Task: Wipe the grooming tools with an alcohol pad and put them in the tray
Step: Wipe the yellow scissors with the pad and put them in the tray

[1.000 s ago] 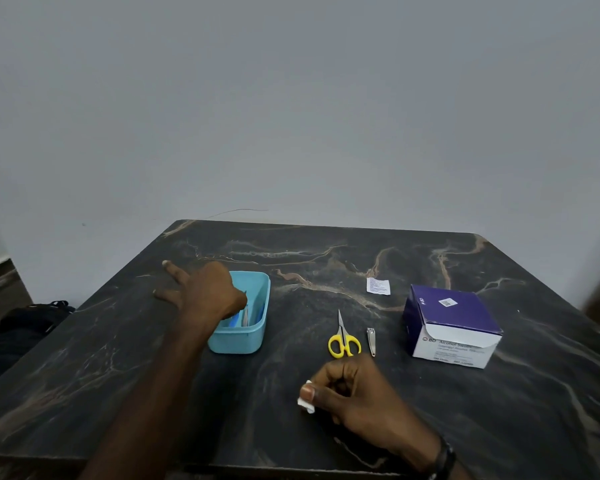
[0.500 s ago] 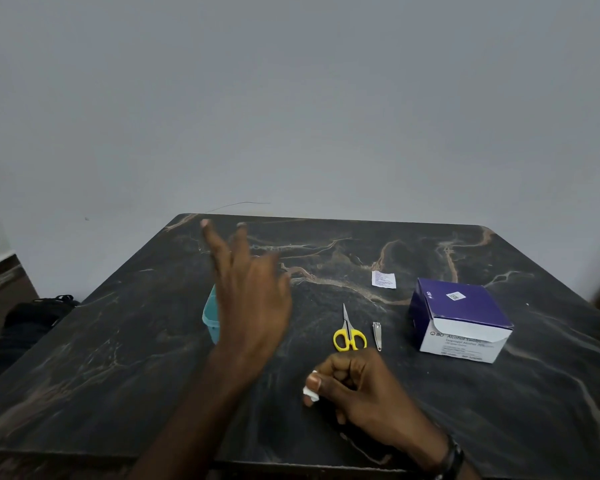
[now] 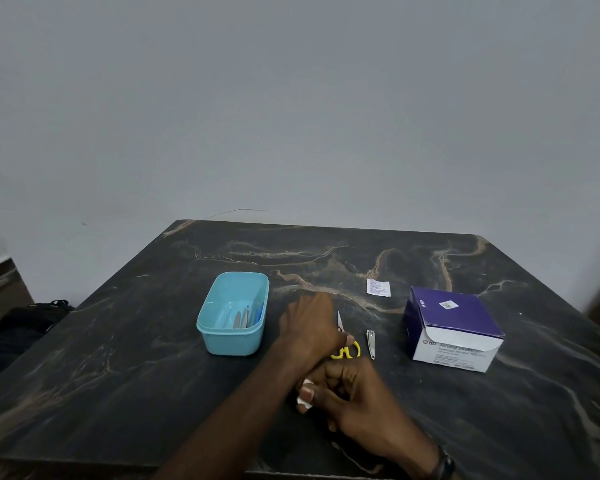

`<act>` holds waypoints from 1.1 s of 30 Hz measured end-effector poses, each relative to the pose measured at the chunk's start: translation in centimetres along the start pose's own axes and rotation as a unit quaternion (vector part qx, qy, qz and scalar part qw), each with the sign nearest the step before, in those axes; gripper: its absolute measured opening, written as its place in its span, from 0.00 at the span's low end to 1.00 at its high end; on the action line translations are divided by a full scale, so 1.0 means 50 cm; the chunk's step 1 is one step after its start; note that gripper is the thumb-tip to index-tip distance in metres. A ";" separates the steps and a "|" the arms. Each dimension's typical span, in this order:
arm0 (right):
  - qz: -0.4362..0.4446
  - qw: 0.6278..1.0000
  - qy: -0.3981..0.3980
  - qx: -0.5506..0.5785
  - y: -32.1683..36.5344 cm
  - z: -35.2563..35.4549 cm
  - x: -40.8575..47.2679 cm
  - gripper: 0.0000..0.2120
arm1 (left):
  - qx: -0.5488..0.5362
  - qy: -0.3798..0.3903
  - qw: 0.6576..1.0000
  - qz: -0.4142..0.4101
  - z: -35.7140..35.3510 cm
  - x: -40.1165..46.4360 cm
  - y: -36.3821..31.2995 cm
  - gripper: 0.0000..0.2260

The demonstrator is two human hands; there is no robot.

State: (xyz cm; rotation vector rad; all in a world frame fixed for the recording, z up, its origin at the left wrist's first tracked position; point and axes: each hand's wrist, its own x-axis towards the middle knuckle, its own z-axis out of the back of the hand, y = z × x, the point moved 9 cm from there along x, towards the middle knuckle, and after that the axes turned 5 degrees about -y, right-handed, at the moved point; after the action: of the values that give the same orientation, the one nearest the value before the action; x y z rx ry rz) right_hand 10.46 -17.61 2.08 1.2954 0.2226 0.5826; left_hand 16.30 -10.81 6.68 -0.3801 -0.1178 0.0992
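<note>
Yellow-handled scissors (image 3: 346,351) lie on the dark marble table (image 3: 118,358), blades pointing away. My left hand (image 3: 310,329) rests over their left side, its thumb on a handle loop; the fingers are hidden, so the grip is unclear. My right hand (image 3: 354,400), nearer to me, is closed on a small white alcohol pad (image 3: 305,398). A silver nail clipper (image 3: 371,344) lies just right of the scissors. Left of my hands stands the light blue tray (image 3: 232,342), holding a few slim tools.
A purple and white box of alcohol swabs (image 3: 454,327) stands at the right. A torn white wrapper (image 3: 378,287) lies behind the clipper. A black bag (image 3: 32,320) sits on the floor to the left. The table's near edge is just below my wrists.
My left hand rose from the tray, swung right and came down onto the scissors. The tray's inside is now uncovered. My right hand kept the pad, nearly still.
</note>
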 end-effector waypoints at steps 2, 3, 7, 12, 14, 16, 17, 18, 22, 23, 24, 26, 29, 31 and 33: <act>0.004 1.000 0.000 0.003 0.000 0.000 0.000 0.10 | 0.020 0.016 1.000 0.006 -0.008 0.005 0.001 0.27; 0.003 1.000 0.000 0.002 -0.001 0.001 0.001 0.11 | 0.027 0.021 0.999 0.007 -0.012 0.006 -0.001 0.28; -0.001 1.000 0.000 0.005 -0.004 0.000 0.002 0.10 | 0.042 0.035 0.998 0.017 -0.025 0.011 -0.009 0.29; 0.004 1.000 -0.001 0.006 -0.003 -0.001 0.000 0.11 | 0.033 0.026 0.999 0.026 -0.031 0.012 -0.003 0.22; 0.006 1.000 0.000 0.008 -0.001 -0.001 0.000 0.09 | 0.023 0.027 0.999 0.029 -0.032 0.013 0.003 0.21; 0.006 1.000 0.001 0.009 0.000 0.000 0.000 0.07 | 0.017 0.034 0.999 0.035 -0.028 0.012 0.009 0.22; 0.005 1.000 0.002 0.011 0.001 0.001 0.000 0.06 | 0.013 0.036 0.999 0.038 -0.026 0.012 0.012 0.23; 0.004 1.000 0.002 0.012 0.002 0.001 0.000 0.06 | 0.007 0.037 0.998 0.041 -0.025 0.012 0.016 0.23; -0.004 1.000 -0.007 0.007 0.004 0.003 -0.001 0.02 | -0.025 0.038 0.998 0.043 -0.022 0.012 0.028 0.23; -0.004 1.000 -0.008 0.004 0.004 0.003 -0.001 0.02 | -0.034 0.039 0.998 0.042 -0.023 0.012 0.029 0.22; -0.007 1.000 -0.009 0.003 0.006 0.002 -0.001 0.03 | -0.045 0.042 0.997 0.043 -0.025 0.011 0.032 0.21; -0.017 1.000 -0.014 0.003 0.005 0.004 -0.002 0.03 | -0.084 0.040 0.994 0.050 -0.030 0.012 0.040 0.20; -0.022 1.000 -0.017 0.007 0.000 0.006 -0.001 0.04 | -0.222 0.026 0.973 0.052 -0.047 0.021 0.054 0.11; -0.019 1.000 -0.017 0.017 0.000 0.005 -0.001 0.05 | -0.304 -0.025 0.951 0.049 -0.041 0.021 0.067 0.06; -0.017 0.998 -0.048 0.027 -0.001 0.014 0.000 0.05 | -0.369 -0.103 0.923 0.045 -0.016 0.008 0.079 0.05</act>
State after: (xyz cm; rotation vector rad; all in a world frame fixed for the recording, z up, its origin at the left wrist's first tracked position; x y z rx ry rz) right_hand 10.81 -18.18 2.21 1.3656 0.1813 0.4862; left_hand 16.52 -7.38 4.51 -1.1323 -0.3504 0.1865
